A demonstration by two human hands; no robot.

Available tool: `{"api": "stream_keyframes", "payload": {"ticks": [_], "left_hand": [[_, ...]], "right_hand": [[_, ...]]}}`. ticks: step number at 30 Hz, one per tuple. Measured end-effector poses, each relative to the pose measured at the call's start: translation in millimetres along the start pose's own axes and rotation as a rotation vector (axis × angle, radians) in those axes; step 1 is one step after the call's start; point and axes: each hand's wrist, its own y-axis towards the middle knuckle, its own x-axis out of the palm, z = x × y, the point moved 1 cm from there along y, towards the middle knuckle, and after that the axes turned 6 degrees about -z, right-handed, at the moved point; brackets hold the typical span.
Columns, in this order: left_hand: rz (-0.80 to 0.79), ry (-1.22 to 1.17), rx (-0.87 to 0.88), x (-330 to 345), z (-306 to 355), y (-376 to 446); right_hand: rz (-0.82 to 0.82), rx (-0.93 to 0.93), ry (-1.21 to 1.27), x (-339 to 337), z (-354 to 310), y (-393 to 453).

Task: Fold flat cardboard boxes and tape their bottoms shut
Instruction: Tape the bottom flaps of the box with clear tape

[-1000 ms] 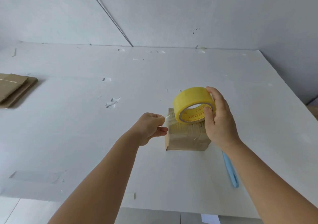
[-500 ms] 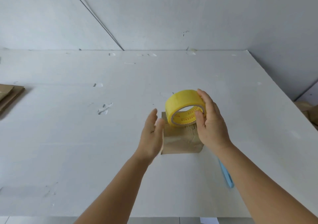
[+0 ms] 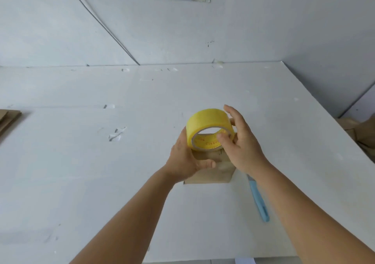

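Observation:
A small brown cardboard box (image 3: 211,177) stands on the white table (image 3: 81,172), clear tape over its top. My left hand (image 3: 185,162) holds the box from the left, palm on its side and thumb laid across the near top edge. My right hand (image 3: 241,146) grips a yellow tape roll (image 3: 207,121) just above the box, thumb inside the core and fingers behind the roll. The roll hides the far part of the box top. I cannot make out the tape strip between roll and box.
A light blue utility knife (image 3: 258,199) lies on the table just right of the box, under my right forearm. Flat brown cardboard (image 3: 8,119) sits at the left edge. More cardboard (image 3: 363,134) lies off the table at right. White walls stand behind.
My left hand let go of the tape end, flattened against the box's left side, then wrapped its thumb over the top. The tape roll dropped closer to the box.

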Motion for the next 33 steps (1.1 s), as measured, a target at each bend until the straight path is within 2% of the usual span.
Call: {"api": "stream_keyframes", "payload": {"ticks": [5, 11, 14, 22, 33], "left_hand": [[0.037, 0.043, 0.034, 0.6, -12.7, 3.7], [-0.028, 0.27, 0.006, -5.5, -11.2, 6.0], [-0.029, 0.344, -0.023, -5.3, -14.3, 7.1], [-0.041, 0.419, -0.013, -8.2, -19.3, 10.0], [-0.06, 0.445, -0.036, -9.5, -18.9, 11.2]], "right_hand": [[-0.252, 0.046, 0.298, -7.3, -8.5, 12.5], [-0.145, 0.074, 0.464, -24.0, -6.1, 26.4], [-0.133, 0.111, 0.398, -46.0, 1.0, 30.1], [-0.172, 0.174, 0.031, -81.9, 19.9, 36.5], [-0.179, 0.304, -0.172, -86.4, 46.8, 19.1]]}}
